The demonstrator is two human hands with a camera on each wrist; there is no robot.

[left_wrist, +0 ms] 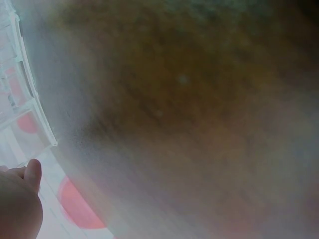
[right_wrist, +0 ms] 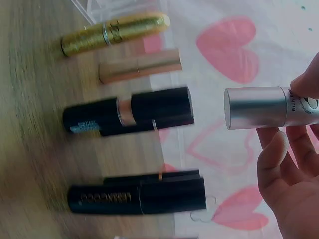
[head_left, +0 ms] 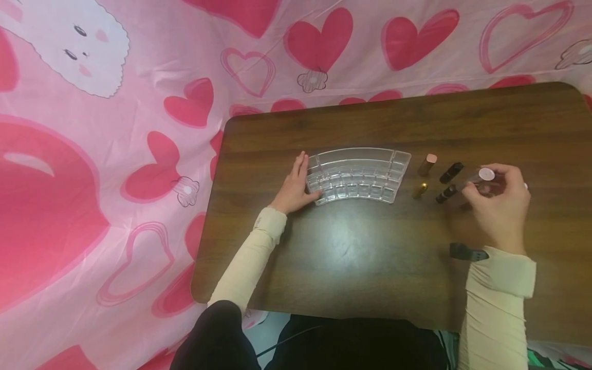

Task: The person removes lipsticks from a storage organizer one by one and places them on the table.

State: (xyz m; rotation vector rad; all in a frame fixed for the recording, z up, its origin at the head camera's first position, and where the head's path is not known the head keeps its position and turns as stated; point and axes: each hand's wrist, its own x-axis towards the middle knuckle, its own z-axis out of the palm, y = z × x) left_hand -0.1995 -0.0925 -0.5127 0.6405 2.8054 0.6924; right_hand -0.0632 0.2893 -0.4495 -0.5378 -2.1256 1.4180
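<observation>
A clear tiered organizer (head_left: 356, 155) with small compartments stands on the table. My left hand (head_left: 293, 187) rests against its left end, fingers straight along the side and thumb at the front corner. In the left wrist view only part of that hand (left_wrist: 20, 199) shows, beside the organizer's edge (left_wrist: 37, 94). My right hand (head_left: 504, 205) pinches a silver cosmetic tube (right_wrist: 256, 108) between thumb and fingers, raised near the upright lipsticks. Its pale round end (head_left: 486, 174) faces up in the head view.
Between organizer and right hand stand a rose-gold lipstick (head_left: 428, 164), a gold tube (head_left: 421, 190) and black tubes (head_left: 451, 172). The right wrist view shows several black tubes (right_wrist: 162, 108). A pink heart-print cloth (head_left: 319, 41) hangs behind the wooden table (head_left: 342, 267).
</observation>
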